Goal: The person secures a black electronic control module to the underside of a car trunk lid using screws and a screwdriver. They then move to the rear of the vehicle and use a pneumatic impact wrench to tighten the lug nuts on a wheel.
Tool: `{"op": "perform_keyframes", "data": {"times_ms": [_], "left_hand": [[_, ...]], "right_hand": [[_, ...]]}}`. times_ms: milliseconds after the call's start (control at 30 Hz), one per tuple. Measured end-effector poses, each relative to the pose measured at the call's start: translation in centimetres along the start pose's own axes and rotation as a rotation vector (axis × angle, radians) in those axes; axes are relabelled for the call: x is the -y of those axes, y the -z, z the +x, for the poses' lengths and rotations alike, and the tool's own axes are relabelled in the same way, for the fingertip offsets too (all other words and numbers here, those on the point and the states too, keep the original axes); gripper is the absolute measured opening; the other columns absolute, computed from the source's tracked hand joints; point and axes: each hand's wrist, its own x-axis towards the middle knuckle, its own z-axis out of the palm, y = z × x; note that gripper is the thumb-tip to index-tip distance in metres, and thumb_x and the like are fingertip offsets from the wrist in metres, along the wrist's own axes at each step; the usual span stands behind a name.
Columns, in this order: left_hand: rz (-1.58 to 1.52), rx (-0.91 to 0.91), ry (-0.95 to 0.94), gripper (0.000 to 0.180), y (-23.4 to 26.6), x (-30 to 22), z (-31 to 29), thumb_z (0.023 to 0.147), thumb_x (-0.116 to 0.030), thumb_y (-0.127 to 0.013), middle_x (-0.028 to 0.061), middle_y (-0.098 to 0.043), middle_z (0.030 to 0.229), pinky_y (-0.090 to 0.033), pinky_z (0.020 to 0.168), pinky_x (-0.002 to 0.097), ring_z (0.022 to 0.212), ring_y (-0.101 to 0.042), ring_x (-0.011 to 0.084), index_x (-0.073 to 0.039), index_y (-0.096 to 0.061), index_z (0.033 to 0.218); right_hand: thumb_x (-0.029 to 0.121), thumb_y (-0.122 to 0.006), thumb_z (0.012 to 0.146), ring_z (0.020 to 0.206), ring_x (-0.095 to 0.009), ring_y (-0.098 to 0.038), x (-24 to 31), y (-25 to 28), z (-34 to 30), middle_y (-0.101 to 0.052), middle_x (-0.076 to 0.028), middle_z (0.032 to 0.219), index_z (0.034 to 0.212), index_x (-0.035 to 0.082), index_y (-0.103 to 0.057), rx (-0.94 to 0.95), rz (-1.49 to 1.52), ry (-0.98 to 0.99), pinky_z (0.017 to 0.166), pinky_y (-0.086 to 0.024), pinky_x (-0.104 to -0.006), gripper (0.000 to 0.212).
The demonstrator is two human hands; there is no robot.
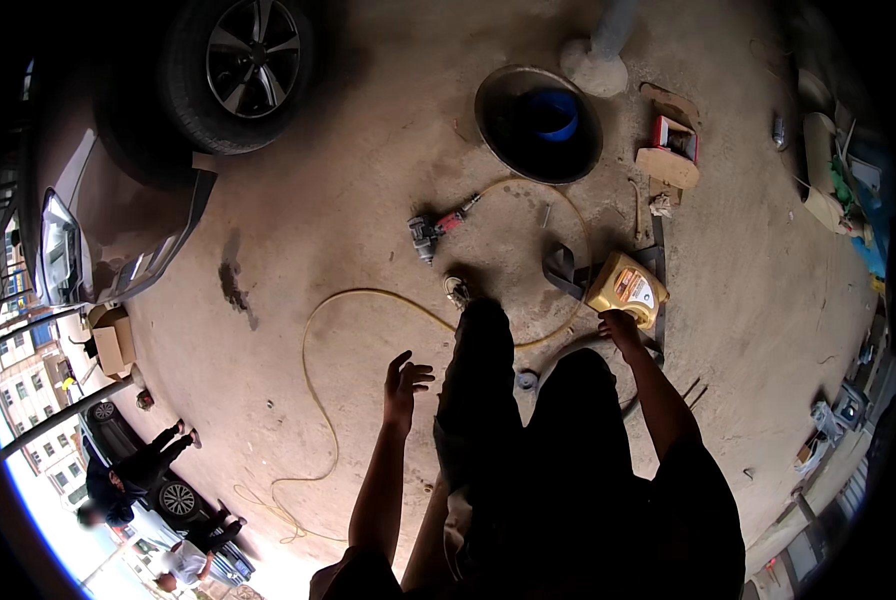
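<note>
My left hand [405, 387] hangs in the air beside my left leg, its fingers apart and holding nothing. At the right, my right hand [620, 331] has its fingers closed at the near end of a gold plastic oil jug [616, 284] with a white label. Part of the jug's handle shows beside the hand, and some fingers are hidden. Ahead of my shoe [457, 290], a red and grey air impact wrench [426, 234] lies on the concrete, joined to a yellow air hose [309, 370].
A dark round tub [488, 130] holds a blue bucket [551, 114]. Nearby are an opened cardboard box [668, 166], a post base [596, 70] and dark straps [564, 268]. A car wheel [193, 85] stands upper left. Two people [148, 462] are beside a dark car at lower left.
</note>
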Motion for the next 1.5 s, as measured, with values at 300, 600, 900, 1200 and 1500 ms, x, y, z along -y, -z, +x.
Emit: {"op": "perform_keyframes", "data": {"times_ms": [300,600,900,1200,1500], "left_hand": [[-0.219,-0.126,0.27,0.045,2.0,7.8,18.5,0.103,-0.025,-0.051,0.0125,-0.069,0.104,-0.052,0.082,0.0352,0.096,-0.068,0.0229,-0.003,-0.047,0.141],[-0.345,-0.547,0.589,0.041,10.5,21.5,23.3,0.1,-0.02,-0.054,0.0066,-0.064,0.095,-0.05,0.08,0.0334,0.089,-0.063,0.0186,-0.005,-0.053,0.138],[-0.272,-0.362,0.396,0.036,5.9,19.2,29.9,0.105,-0.017,-0.049,0.0093,-0.066,0.104,-0.051,0.083,0.031,0.095,-0.065,0.0173,0.0,-0.052,0.137],[-0.171,0.002,0.222,0.026,1.7,13.5,31.3,0.105,-0.021,-0.055,0.0095,-0.067,0.091,-0.051,0.074,0.0319,0.081,-0.063,0.0169,0.001,-0.063,0.114],[-0.652,-0.341,0.592,0.042,4.4,20.4,30.4,0.107,-0.038,-0.053,-0.0014,-0.053,0.068,-0.03,0.044,0.0237,0.053,-0.042,0.0048,-0.004,-0.061,0.083]], "right_hand": [[0.033,-0.066,0.094,0.071,-0.018,-0.068,-0.3,-9.2,29.9,-0.07,-0.008,0.083,0.109,0.0,-0.063,-0.051,-0.521,-0.026,0.062,-0.053,-0.0346,0.036],[0.055,-0.074,0.083,0.126,-0.045,-0.057,-0.6,-15.3,54.4,-0.055,-0.039,0.133,0.137,-0.016,-0.039,-0.366,-0.849,-0.212,0.106,-0.048,-0.0466,0.096],[0.035,-0.074,0.091,0.086,-0.031,-0.073,-4.7,-23.0,48.8,-0.074,-0.017,0.099,0.113,-0.002,-0.061,0.09,-0.799,0.022,0.077,-0.057,-0.0417,0.046],[0.025,-0.078,0.088,0.09,-0.027,-0.068,8.9,-41.9,20.6,-0.065,-0.01,0.096,0.111,0.003,-0.066,1.072,-0.853,0.61,0.08,-0.055,-0.0379,0.034],[0.028,-0.08,0.084,0.126,-0.036,-0.054,9.6,-44.4,46.1,-0.051,-0.017,0.14,0.145,0.007,-0.045,0.354,-1.546,1.097,0.104,-0.045,-0.0443,0.074]]}}
